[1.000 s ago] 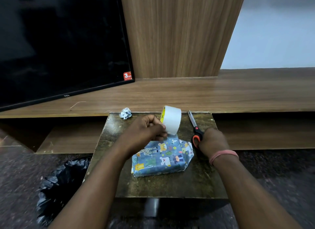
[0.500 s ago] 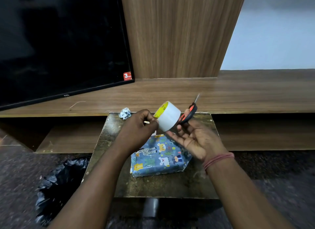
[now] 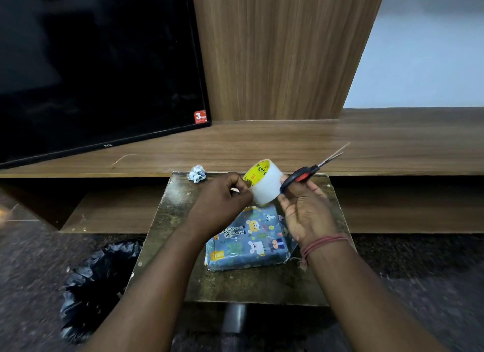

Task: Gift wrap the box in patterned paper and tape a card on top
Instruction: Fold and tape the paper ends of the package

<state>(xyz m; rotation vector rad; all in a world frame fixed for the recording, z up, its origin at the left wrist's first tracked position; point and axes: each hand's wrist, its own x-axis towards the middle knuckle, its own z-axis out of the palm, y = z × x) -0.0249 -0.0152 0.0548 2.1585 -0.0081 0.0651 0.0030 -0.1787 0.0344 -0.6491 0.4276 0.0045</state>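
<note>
The box (image 3: 250, 243), wrapped in blue paper with cartoon animals, lies on the small dark table (image 3: 235, 286). Above it my left hand (image 3: 222, 202) grips a white tape roll (image 3: 264, 185) with a yellow core. My right hand (image 3: 305, 210) holds black-and-red scissors (image 3: 301, 177) by the handles, blades pointing up and to the right, and its fingertips touch the roll's right side. No card is visible.
A crumpled scrap of paper (image 3: 197, 173) sits at the table's far left corner. A black bin bag (image 3: 97, 281) lies on the floor to the left. A dark TV screen (image 3: 99, 68) stands on the wooden shelf (image 3: 288, 147) behind.
My right hand picked the scissors up from the table and lifted them beside the tape roll. The left hand raised and tilted the roll, showing its yellow core.
</note>
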